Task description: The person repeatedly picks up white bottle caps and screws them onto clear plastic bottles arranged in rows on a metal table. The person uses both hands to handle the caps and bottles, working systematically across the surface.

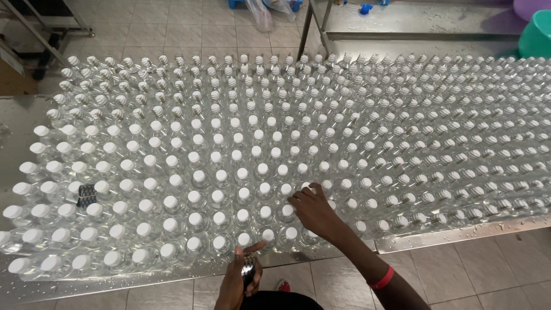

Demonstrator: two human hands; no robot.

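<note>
I see right hand [313,213] fingers on a bottle [307,189] cap near counter [459,232] front edge | left hand [241,275] clenched around dark object [248,268] below edge | bottles fill counter

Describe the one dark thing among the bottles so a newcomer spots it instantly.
Start at the steel table packed with clear bottles. Go to its left end, near the front rows of white caps. There a small black ridged item sits between bottle tops, the only dark thing in that field of white caps.
</note>
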